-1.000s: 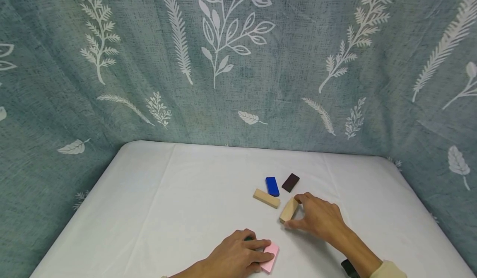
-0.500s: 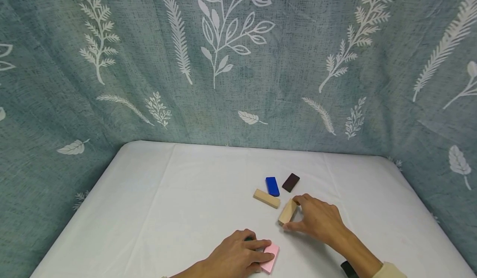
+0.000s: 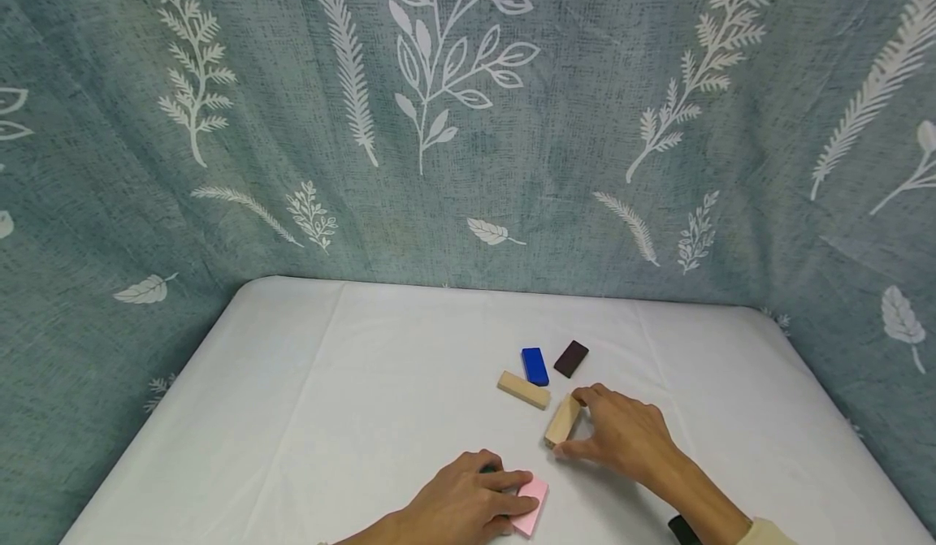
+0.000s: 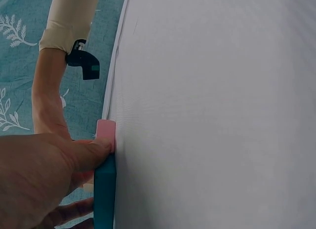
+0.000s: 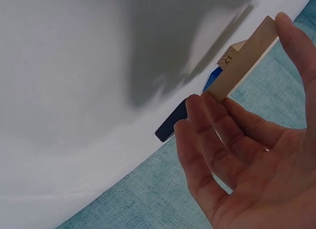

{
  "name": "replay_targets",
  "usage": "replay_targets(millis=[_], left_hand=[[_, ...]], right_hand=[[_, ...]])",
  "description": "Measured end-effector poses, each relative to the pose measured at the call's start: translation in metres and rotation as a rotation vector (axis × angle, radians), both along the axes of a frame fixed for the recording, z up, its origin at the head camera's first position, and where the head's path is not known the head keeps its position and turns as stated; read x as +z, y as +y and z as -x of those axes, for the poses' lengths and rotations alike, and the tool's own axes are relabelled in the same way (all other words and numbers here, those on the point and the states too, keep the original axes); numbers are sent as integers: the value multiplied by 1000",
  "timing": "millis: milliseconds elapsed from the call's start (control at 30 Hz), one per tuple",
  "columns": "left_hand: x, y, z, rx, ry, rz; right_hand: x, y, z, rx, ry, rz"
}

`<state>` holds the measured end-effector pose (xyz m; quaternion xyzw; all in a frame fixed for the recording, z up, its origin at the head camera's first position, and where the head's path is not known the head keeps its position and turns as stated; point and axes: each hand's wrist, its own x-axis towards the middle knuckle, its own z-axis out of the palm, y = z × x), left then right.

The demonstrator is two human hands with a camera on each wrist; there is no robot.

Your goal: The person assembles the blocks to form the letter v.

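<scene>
My right hand (image 3: 625,431) pinches a plain wooden block (image 3: 563,421) by its two ends, thumb on the near end and fingertips on the far one. In the right wrist view the same block (image 5: 245,62) spans from the thumb to the fingers. My left hand (image 3: 461,500) lies palm down, with two fingers stretched over a pink block (image 3: 532,506). A dark green block (image 3: 488,469) shows only slightly between its fingers. The left wrist view has this teal-green block (image 4: 104,192) in line with the pink one (image 4: 106,130), my thumb against them where they meet.
Beyond the right hand lie another wooden block (image 3: 523,390), a blue block (image 3: 535,365) and a dark brown block (image 3: 571,359). They rest on a white-covered table (image 3: 351,399). A leaf-patterned curtain (image 3: 468,123) hangs behind it. A black device (image 3: 683,529) sits at the right wrist.
My right hand has drifted slightly toward me and to the left with the wooden block. The left hand and the other blocks have stayed put.
</scene>
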<state>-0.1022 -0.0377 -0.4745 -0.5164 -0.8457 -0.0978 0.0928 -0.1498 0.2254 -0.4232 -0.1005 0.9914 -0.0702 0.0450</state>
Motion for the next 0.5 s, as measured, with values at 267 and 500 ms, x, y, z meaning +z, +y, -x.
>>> replay_targets(millis=[267,500], left_hand=[[0,0,1,2,-35,25],[1,0,0,11,-25,21]], right_hand=[[-1,-1,-4,15,17,8],[-1,-3,-5,10,8,2]])
